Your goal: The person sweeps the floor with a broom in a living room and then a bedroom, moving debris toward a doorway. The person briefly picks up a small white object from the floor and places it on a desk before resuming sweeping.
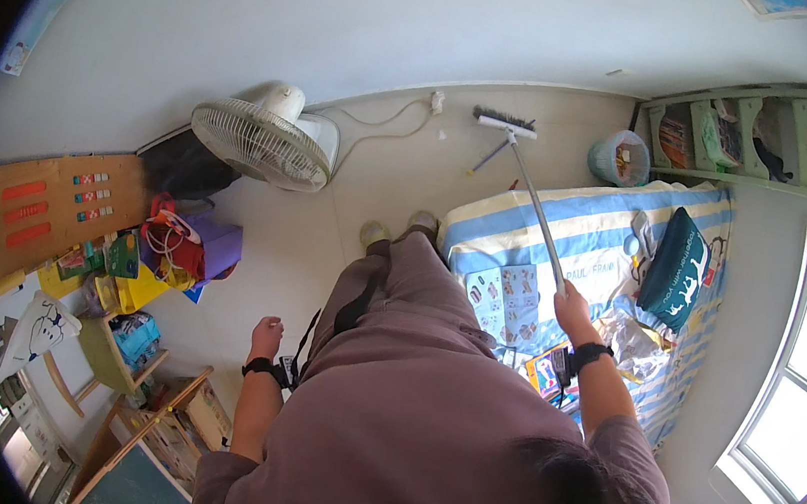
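Note:
My right hand (574, 314) is closed around the end of a long grey pole, the handle of a broom (538, 212). The pole slants away over the bed, and the broom's white head (507, 126) with dark bristles rests on the tiled floor near the wall. A thin stick (488, 158), blue-purple with a yellow end, lies under or beside the broom head. A small white scrap (442, 135) is to the left of it. My left hand (266, 339) hangs beside my hip, fingers curled, with nothing visible in it.
A standing fan (266, 141) trails its cord along the wall. Right of the broom head are a lined waste bin (620, 158) and a green shelf (743, 135). The striped bed (565, 230) holds a teal cushion (675, 270) and leaflets. Bags (219, 248) crowd the left side.

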### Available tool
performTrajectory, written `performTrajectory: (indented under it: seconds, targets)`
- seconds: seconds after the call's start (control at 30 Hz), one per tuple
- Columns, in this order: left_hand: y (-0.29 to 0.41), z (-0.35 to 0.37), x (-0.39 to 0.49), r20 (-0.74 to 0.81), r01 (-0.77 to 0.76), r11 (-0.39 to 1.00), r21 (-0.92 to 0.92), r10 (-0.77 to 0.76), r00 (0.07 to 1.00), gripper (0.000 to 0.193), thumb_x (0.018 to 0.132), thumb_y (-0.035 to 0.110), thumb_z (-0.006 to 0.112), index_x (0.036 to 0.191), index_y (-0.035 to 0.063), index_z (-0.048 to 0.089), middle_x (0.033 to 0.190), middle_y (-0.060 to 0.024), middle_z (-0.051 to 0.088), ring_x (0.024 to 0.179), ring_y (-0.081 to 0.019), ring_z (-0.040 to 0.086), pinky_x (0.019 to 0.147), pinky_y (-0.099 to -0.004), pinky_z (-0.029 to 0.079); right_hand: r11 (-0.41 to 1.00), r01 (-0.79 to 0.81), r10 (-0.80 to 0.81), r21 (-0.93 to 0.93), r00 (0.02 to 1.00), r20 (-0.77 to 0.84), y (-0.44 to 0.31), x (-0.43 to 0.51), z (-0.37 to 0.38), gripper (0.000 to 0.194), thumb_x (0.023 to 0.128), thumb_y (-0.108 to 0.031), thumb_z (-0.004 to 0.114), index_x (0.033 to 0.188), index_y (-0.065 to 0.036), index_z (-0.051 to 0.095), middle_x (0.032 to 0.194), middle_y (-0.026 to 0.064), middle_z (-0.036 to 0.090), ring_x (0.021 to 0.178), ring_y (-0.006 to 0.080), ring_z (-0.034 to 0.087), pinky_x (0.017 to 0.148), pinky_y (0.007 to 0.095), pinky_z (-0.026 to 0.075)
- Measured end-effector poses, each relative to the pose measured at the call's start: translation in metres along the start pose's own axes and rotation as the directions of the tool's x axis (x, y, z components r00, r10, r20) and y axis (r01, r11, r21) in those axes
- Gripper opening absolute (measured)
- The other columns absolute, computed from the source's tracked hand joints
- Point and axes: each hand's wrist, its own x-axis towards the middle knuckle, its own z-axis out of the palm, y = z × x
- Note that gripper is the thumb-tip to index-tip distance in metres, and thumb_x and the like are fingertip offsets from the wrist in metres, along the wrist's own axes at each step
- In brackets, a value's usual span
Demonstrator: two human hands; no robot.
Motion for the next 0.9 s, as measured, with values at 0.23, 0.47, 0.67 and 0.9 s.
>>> performTrajectory:
  seconds: [0.23, 0.47, 0.67, 0.9]
  targets:
    - [0.029, 0.008, -0.012, 0.039, -0.091, 0.991, 0.093, 0.087, 0.995, 0.027, 0.074, 0.013, 0.049, 0.098, -0.0006, 0.051, 0.08, -0.0096, 0.056, 0.069, -0.0156, 0.054, 0.065, -0.0262, 0.044, 0.983, 0.0, -0.007, 0.184, 0.999, 0.037, -0.055, 0.099, 0.03, 0.035, 0.071, -0.02, 0.042, 0.098, 0.002, 0.046, 0.083, 0.0243, 0.055, 0.08, 0.0414, 0.051, 0.071, 0.0442, 0.04]
    - [0.018, 0.008, -0.027, 0.027, -0.004, 0.994, 0.113, 0.001, 1.0, 0.028, 0.074, 0.014, 0.05, 0.098, -0.0009, 0.052, 0.081, -0.0096, 0.056, 0.07, -0.017, 0.054, 0.065, -0.028, 0.044, 0.978, -0.039, -0.022, 0.203, 0.958, 0.286, -0.053, 0.078, 0.057, 0.036, 0.071, -0.02, 0.042, 0.099, 0.003, 0.046, 0.088, 0.027, 0.053, 0.088, 0.0393, 0.049, 0.076, 0.0411, 0.04]
    - [0.023, 0.023, -0.018, 0.032, -0.017, 0.999, 0.036, 0.016, 0.999, 0.026, 0.073, 0.013, 0.051, 0.096, 0.0011, 0.054, 0.078, -0.0106, 0.058, 0.067, -0.0171, 0.056, 0.064, -0.0279, 0.045, 0.988, 0.109, -0.078, -0.106, 0.961, 0.265, -0.014, 0.024, -0.011, 0.033, 0.073, -0.019, 0.04, 0.099, 0.0, 0.048, 0.088, 0.0246, 0.054, 0.086, 0.0381, 0.051, 0.075, 0.041, 0.04]
    - [0.028, 0.04, -0.005, 0.063, -0.049, 0.996, 0.078, 0.044, 0.997, 0.026, 0.074, 0.014, 0.049, 0.096, 0.0012, 0.053, 0.079, -0.0102, 0.058, 0.069, -0.0161, 0.055, 0.063, -0.0271, 0.045, 0.986, -0.113, 0.086, 0.12, 0.975, 0.207, 0.01, -0.012, -0.055, 0.034, 0.073, -0.02, 0.044, 0.103, -0.005, 0.05, 0.08, 0.0192, 0.056, 0.077, 0.03, 0.055, 0.07, 0.0345, 0.042]
